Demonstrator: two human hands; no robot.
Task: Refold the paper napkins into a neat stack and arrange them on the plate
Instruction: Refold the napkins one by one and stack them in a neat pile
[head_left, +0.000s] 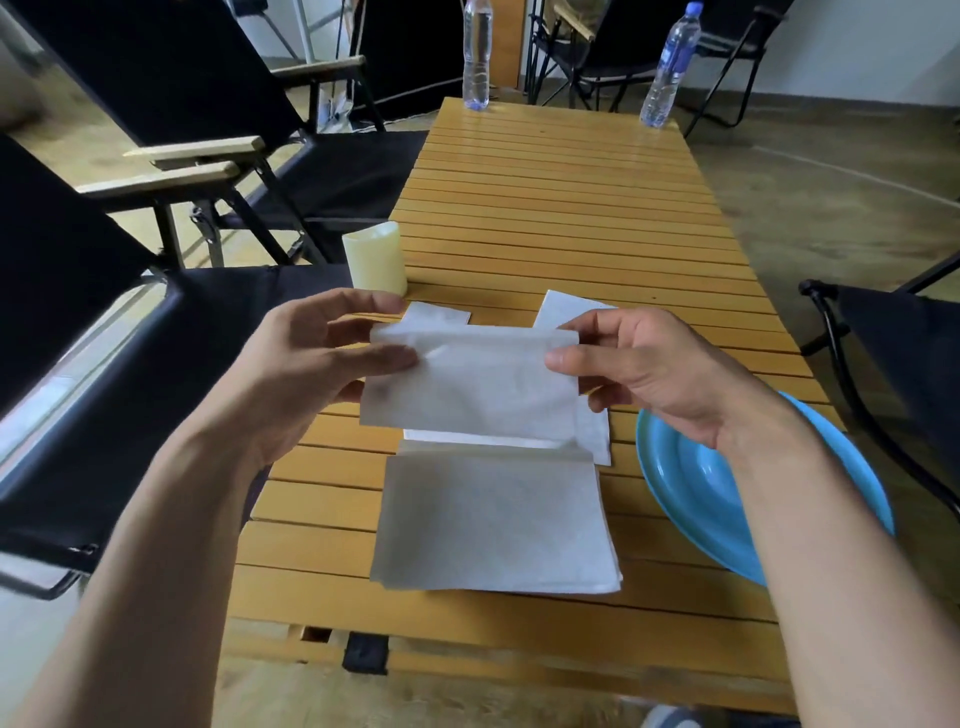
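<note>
Two bare hands hold one white paper napkin (467, 384) in mid-air at the centre of the frame, above the slatted wooden table (571, 208). On the left, the left hand (311, 358) pinches the napkin's left edge between thumb and curled fingers, and a cream candle (375, 257) stands just beyond it. Lower centre, a folded napkin stack (493, 525) lies flat on the table. On the right, the right hand (639, 364) pinches the napkin's right edge, thumb in front. The blue plate (691, 493) sits at lower right, partly under the right forearm, near the stack.
</note>
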